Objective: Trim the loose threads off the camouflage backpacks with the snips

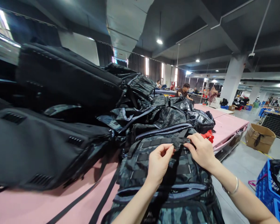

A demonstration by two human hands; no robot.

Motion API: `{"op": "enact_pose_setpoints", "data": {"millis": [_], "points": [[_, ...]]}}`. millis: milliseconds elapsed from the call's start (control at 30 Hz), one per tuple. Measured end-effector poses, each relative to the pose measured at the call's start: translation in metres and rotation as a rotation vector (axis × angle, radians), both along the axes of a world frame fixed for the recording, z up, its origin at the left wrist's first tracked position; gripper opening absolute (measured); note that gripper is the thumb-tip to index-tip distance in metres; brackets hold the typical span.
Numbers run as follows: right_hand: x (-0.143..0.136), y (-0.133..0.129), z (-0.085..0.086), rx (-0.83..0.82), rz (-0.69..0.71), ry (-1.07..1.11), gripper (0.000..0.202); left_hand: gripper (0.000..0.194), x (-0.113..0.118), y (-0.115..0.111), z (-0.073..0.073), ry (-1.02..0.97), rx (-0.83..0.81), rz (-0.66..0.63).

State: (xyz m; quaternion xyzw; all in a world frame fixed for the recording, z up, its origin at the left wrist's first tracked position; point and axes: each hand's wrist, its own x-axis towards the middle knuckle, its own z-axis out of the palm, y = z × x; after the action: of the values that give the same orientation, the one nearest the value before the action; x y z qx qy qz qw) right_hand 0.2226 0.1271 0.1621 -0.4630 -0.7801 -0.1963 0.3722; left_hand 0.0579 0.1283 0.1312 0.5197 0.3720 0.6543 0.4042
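Note:
A dark camouflage backpack [163, 174] lies in front of me on the pink-covered table, its zipped pockets facing up. Over its upper part, my left hand [160, 160] pinches one side of a black strap buckle [178, 143] between thumb and fingers. My right hand [200, 151] grips the other side, close to the left. The fingers partly hide the buckle, so I cannot tell whether its halves are joined. Something red [208, 136] shows just behind my right hand.
Black bags [67, 77] are piled high on the left, with more camouflage bags [170, 116] behind. Loose straps [105, 194] trail over the pink tabletop [224, 124]. To the right stand a cardboard box [260, 138] and a blue crate [263, 183]. People [184, 91] work farther back.

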Motion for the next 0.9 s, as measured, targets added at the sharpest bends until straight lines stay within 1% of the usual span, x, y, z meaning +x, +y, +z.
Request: {"op": "enact_pose_setpoints", "data": {"millis": [133,333,400,567,667,800,867,900], "points": [[-0.003,0.001,-0.001,0.013,-0.015,-0.097,0.018,0.017,0.001,0.001,-0.001,0.007,-0.006,0.011],[-0.004,0.001,0.000,0.050,-0.037,-0.161,0.020,0.019,0.001,0.002,0.000,0.020,-0.013,0.008],[-0.003,0.002,0.001,0.054,-0.025,-0.175,0.021,0.020,0.001,0.001,0.001,0.002,-0.034,-0.012],[0.002,0.007,0.003,0.037,0.062,-0.185,0.021,0.021,0.003,-0.002,0.004,-0.099,-0.147,-0.096],[0.002,0.008,0.003,0.028,0.083,-0.195,0.021,0.022,0.004,-0.002,0.003,-0.117,-0.163,-0.134],[0.000,0.010,0.002,-0.016,0.101,-0.157,0.020,0.022,0.005,-0.003,0.005,-0.101,-0.144,-0.125],[-0.001,0.012,0.001,-0.077,0.161,-0.071,0.018,0.022,0.006,-0.004,0.006,-0.096,-0.137,-0.123],[-0.001,0.013,0.001,-0.118,0.217,-0.002,0.018,0.023,0.006,-0.004,0.006,-0.097,-0.137,-0.123]]}}
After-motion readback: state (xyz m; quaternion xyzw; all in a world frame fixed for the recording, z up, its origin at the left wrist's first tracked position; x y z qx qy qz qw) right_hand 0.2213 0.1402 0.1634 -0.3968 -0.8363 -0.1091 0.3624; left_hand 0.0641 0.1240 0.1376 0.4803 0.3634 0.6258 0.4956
